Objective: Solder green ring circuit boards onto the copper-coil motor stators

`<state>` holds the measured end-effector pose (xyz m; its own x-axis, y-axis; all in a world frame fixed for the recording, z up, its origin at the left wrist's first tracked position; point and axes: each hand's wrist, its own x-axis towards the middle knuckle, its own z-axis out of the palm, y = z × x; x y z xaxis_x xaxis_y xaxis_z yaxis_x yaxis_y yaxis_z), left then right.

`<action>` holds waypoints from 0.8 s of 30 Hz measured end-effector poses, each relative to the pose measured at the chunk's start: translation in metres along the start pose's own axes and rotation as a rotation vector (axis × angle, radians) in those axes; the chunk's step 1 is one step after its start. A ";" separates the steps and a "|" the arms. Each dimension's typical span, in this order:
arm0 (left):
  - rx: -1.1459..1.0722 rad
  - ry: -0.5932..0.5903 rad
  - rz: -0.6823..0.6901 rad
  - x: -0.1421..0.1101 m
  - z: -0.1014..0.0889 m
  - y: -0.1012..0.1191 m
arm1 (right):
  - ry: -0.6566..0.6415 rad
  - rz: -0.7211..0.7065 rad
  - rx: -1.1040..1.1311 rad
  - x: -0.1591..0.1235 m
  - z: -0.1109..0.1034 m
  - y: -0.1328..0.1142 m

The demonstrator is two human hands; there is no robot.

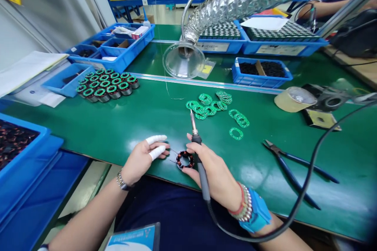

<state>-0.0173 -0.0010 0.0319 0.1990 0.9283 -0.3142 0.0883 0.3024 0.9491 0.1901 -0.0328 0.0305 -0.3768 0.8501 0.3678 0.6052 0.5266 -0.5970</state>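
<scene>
Along the near edge of the green desk [153, 117], our right grip [213, 168] is closed around the grey handle of a soldering iron [202, 172], with the tip raised toward the far edge. Our left grip [143, 160] stands open, two of its fingers [156, 152] wrapped in white tape. Between the grips lies a wound stator [185, 159], a dark ring carrying copper windings, with fine lead wires [173, 158] reaching toward the left grip. The right fingertips [188, 169] sit at its side; we cannot tell whether they press it. We judge the stator small, stiff and fairly heavy for its size. Take hold by the outer ring and spare the leads, which should bend easily. Loose green ring boards [210, 106] lie toward the desk's centre, blue-handled diagonal cutters [306, 164] lie toward the right edge, and stators capped with green rings [107, 84] stand grouped toward the left edge.
</scene>
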 end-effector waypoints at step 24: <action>0.944 -0.155 0.805 -0.010 0.028 0.020 | 0.483 0.184 -0.145 -0.047 -0.046 0.026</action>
<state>0.0103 -0.0104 0.0538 0.6285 0.7227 0.2878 0.5403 -0.6717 0.5069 0.2557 -0.0595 0.0306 0.0898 0.8145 0.5732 0.7343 0.3347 -0.5906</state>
